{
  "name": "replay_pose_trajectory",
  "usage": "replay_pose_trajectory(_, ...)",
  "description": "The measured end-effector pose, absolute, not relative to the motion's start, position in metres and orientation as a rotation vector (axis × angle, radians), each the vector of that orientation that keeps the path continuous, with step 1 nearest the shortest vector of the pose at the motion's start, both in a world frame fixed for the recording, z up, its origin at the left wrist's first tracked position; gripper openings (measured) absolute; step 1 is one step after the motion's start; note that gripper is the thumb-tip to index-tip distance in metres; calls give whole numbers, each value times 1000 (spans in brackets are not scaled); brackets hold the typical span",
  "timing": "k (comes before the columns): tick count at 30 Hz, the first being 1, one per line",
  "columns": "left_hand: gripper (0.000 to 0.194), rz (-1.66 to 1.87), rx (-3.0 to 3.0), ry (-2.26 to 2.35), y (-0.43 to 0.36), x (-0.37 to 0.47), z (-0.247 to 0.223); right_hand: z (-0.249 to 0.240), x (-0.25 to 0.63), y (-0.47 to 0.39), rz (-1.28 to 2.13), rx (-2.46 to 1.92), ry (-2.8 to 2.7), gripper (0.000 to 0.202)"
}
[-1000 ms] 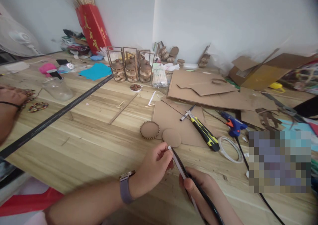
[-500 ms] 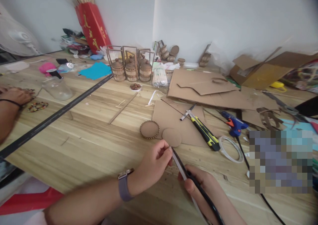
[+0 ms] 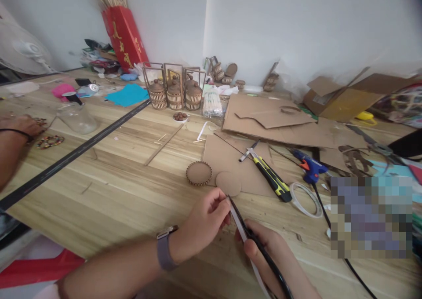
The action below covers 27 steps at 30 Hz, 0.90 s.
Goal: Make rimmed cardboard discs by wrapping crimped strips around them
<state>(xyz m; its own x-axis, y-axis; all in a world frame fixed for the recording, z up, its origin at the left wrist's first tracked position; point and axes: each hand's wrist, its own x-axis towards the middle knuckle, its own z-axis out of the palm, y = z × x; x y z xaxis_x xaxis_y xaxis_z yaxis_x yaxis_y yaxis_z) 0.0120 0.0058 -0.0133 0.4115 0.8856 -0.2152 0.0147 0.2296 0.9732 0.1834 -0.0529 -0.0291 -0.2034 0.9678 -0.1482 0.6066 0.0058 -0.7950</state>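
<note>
White paper strip [image 3: 238,222] is pinched by your left hand [image 3: 206,222] at the desk's [image 3: 108,189] near edge; your right hand [image 3: 273,257] grips black-handled scissors [image 3: 260,246], mid-cut; steady the strip.

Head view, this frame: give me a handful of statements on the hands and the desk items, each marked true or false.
1. The left hand pinches the top end of a white strip. True.
2. The right hand holds black scissors against that strip. True.
3. The yellow and black utility knife is in the right hand. False: it lies on the cardboard sheet, untouched.
4. The blue glue gun lies on the table right of the knife. True.
5. The two cardboard discs are stacked. False: they lie side by side.
</note>
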Motion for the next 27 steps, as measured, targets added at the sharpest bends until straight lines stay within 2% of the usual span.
replay_pose_trajectory(10,22,728,1164,946,6,13,-13,-25,181,-50,1026,-1611,-1841,71)
replay_pose_trajectory(27,24,750,1145,932,5,14,-13,-27,176,-50,941,-1651,-1863,75)
